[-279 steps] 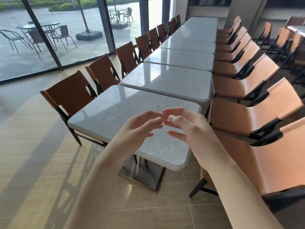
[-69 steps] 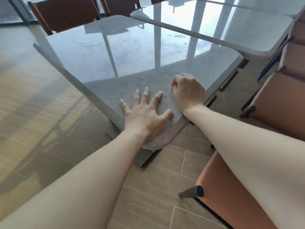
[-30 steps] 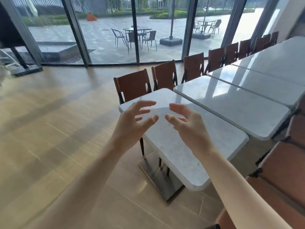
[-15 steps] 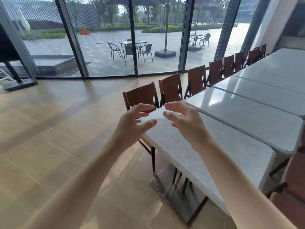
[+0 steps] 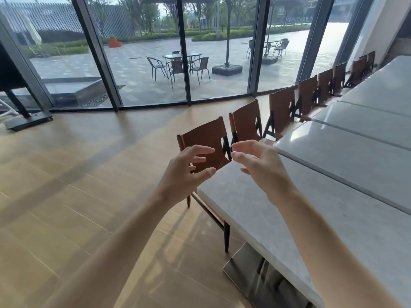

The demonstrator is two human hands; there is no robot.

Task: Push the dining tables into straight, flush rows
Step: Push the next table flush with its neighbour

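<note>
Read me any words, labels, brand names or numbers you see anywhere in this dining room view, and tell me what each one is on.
None: no readable text shows in this view.
Nearest table: plain marble top, no label or number.
Nearest chair: plain brown back, no tag visible.
Window frames: no signs or stickers.
Orange object outside: too small and blurred to tell whether it bears any writing.
Both hands, left hand and right hand, hold nothing printed.

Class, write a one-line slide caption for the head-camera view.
Both hands, left hand and right hand, hover open above the nearest table beside a row of brown chairs.
</note>
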